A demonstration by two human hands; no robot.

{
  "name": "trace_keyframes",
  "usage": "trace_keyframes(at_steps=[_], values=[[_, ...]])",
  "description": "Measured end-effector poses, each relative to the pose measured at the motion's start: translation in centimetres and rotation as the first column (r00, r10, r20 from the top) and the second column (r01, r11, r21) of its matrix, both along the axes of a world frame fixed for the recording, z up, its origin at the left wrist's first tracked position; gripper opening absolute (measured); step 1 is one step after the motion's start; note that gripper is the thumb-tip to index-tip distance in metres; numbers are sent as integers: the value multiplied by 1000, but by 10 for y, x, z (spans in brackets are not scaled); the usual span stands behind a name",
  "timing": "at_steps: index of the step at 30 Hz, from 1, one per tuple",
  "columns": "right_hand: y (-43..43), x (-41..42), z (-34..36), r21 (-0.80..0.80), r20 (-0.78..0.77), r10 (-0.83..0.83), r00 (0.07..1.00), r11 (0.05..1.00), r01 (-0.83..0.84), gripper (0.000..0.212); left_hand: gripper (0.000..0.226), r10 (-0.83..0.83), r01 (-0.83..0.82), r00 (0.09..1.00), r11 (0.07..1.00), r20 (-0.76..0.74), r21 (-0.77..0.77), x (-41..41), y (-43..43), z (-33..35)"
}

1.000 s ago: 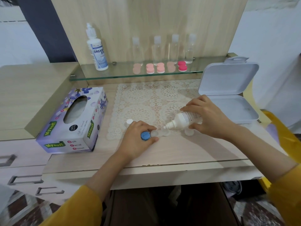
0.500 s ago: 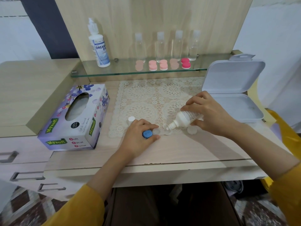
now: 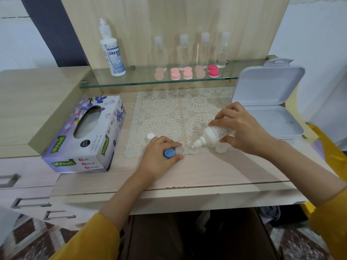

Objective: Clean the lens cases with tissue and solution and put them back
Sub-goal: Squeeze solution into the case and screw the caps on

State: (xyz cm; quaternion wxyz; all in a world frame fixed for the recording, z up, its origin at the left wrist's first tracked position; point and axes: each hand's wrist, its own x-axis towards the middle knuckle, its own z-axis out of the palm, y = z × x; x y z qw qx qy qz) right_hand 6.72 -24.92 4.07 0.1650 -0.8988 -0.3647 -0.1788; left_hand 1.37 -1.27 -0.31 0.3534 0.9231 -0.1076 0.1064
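Note:
A clear lens case [image 3: 185, 151] lies on the desk at the front edge of the lace mat [image 3: 180, 117]. My left hand [image 3: 159, 158] holds its left end between thumb and fingers and also grips a blue cap [image 3: 169, 153]. In my right hand [image 3: 242, 128] a small white solution bottle [image 3: 214, 136] is tilted, its nozzle pointing down at the case's right well. A white cap [image 3: 220, 148] lies just under that hand. Another small white cap [image 3: 150, 136] stands behind my left hand.
A purple tissue box [image 3: 88, 136] sits at the left. On the glass shelf [image 3: 150, 80] stand a large solution bottle [image 3: 112, 53], several clear bottles [image 3: 184, 50] and several pink lens cases [image 3: 187, 73]. An open white box [image 3: 268, 102] is at the right.
Both hands keep their hold; the bottle stays tilted over the case. The camera view has shifted slightly.

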Motion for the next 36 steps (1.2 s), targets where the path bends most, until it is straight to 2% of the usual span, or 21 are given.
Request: trace_keyframes(at_steps=[14, 20, 22, 26, 29, 33, 36], values=[[-3, 0, 1, -4, 6, -38, 999, 999, 38, 52, 30, -2, 2, 1000, 1000, 2, -3, 0, 0, -1], [-6, -1, 0, 85, -157, -98, 983, 990, 113, 51, 38, 7, -6, 1000, 999, 9, -52, -2, 1, -2], [-3, -3, 1, 139, -230, -131, 964, 976, 166, 51, 37, 13, -9, 998, 997, 55, -72, -2, 1, -3], [5, -7, 1, 414, -451, -66, 890, 868, 274, 43, 30, 89, -55, 961, 989, 263, -137, -2, 6, -4], [10, -5, -2, 563, -518, 33, 855, 765, 312, 45, 29, 144, -125, 924, 989, 355, -78, 2, 18, -3], [22, -4, -8, 658, -559, 135, 818, 672, 340, 51, 33, 194, -205, 962, 978, 192, 40, 9, 33, -6], [32, -5, -15, 678, -572, 170, 802, 648, 347, 52, 34, 217, -221, 963, 975, 160, 10, 10, 37, -8]])
